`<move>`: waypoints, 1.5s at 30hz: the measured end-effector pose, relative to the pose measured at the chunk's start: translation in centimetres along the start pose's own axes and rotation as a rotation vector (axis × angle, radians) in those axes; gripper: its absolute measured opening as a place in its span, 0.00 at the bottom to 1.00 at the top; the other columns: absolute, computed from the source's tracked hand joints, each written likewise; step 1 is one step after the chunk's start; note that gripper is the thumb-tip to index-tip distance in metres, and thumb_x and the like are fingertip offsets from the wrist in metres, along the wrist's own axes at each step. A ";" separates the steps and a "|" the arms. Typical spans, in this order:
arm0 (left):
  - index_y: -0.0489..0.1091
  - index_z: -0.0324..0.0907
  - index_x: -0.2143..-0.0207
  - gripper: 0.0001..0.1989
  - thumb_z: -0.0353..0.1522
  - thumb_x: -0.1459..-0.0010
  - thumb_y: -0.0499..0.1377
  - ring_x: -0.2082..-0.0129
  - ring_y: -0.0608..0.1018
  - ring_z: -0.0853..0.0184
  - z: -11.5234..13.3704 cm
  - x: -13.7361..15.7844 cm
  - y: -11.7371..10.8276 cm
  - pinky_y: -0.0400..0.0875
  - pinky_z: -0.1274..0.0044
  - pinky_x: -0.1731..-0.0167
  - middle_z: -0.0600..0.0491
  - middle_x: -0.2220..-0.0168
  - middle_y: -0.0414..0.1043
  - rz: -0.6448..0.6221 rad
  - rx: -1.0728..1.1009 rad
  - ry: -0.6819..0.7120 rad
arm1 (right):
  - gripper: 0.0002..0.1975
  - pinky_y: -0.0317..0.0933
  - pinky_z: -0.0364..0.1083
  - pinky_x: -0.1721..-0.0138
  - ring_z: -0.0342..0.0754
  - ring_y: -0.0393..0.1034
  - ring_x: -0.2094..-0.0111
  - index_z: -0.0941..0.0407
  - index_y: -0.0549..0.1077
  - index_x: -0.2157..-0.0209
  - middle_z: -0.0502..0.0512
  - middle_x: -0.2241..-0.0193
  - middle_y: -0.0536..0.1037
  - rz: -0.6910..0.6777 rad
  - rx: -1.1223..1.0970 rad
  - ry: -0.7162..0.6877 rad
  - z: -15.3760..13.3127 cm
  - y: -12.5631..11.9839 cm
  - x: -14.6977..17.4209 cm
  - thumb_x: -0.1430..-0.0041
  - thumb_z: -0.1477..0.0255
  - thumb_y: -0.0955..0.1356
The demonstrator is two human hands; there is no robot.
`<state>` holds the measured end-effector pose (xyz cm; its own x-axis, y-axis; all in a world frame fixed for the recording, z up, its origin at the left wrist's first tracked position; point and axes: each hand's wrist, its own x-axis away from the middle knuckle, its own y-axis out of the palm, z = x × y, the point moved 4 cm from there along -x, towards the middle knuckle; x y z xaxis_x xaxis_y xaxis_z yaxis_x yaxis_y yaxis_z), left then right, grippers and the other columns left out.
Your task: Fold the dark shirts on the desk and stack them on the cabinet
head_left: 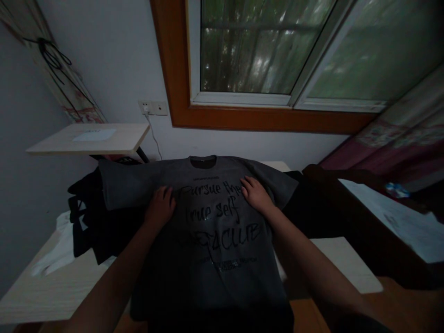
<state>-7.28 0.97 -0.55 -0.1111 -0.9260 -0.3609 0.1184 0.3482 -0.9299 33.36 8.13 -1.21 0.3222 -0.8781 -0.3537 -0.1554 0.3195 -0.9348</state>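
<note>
A dark grey T-shirt (215, 226) with black lettering lies spread out, front side up, its collar toward the wall and its sleeves stretched to both sides. My left hand (161, 203) rests on the left of the chest, below the left sleeve, with its fingers laid on the cloth. On the opposite side, my right hand (255, 193) touches the shirt beside the first line of print, fingers extended and palm down. Neither hand grips the fabric visibly. The shirt's lower hem is lost in shadow near my body.
Black clothes (93, 217) and a white cloth (57, 249) lie on the pale wooden table (38, 291) at left. Behind stands a small raised shelf (128, 138) with a paper. A brown piece of furniture (374, 222) holding white sheets is at right, below the window (256, 60).
</note>
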 end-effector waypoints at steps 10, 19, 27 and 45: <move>0.70 0.39 0.43 0.21 0.35 0.34 0.51 0.42 0.70 0.49 0.7 5.3 -2.5 0.67 0.58 0.41 0.37 0.43 0.68 0.028 -0.017 0.054 | 0.22 0.60 0.59 0.39 0.61 0.64 0.41 0.52 0.71 0.39 0.61 0.41 0.72 0.027 -0.002 0.041 -3.2 -4.0 9.1 0.30 0.63 0.61; 0.70 0.37 0.43 0.23 0.35 0.37 0.51 0.40 0.69 0.49 -0.8 -0.4 0.0 0.65 0.59 0.39 0.38 0.41 0.68 0.003 0.024 -0.009 | 0.24 0.59 0.60 0.39 0.62 0.62 0.40 0.54 0.70 0.39 0.62 0.41 0.71 0.052 -0.012 0.089 -2.7 -2.3 6.2 0.31 0.63 0.61; 0.70 0.32 0.42 0.26 0.35 0.38 0.49 0.37 0.68 0.50 -1.4 -4.0 1.6 0.60 0.60 0.35 0.35 0.39 0.67 0.004 0.036 -0.010 | 0.24 0.58 0.59 0.38 0.62 0.61 0.40 0.56 0.72 0.40 0.64 0.40 0.71 0.071 -0.023 0.107 -1.9 -1.3 3.3 0.31 0.63 0.60; 0.67 0.30 0.40 0.27 0.30 0.41 0.51 0.31 0.63 0.54 -3.5 -11.3 5.7 0.60 0.69 0.34 0.37 0.37 0.66 -0.068 0.124 0.006 | 0.25 0.58 0.59 0.38 0.62 0.60 0.39 0.56 0.71 0.38 0.64 0.38 0.69 0.036 -0.008 0.143 0.1 1.9 -3.7 0.31 0.62 0.61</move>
<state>-8.79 13.93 -2.03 -0.1286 -0.9459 -0.2980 0.2315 0.2636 -0.9365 31.97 12.02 -1.73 0.1796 -0.9081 -0.3782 -0.1721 0.3495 -0.9210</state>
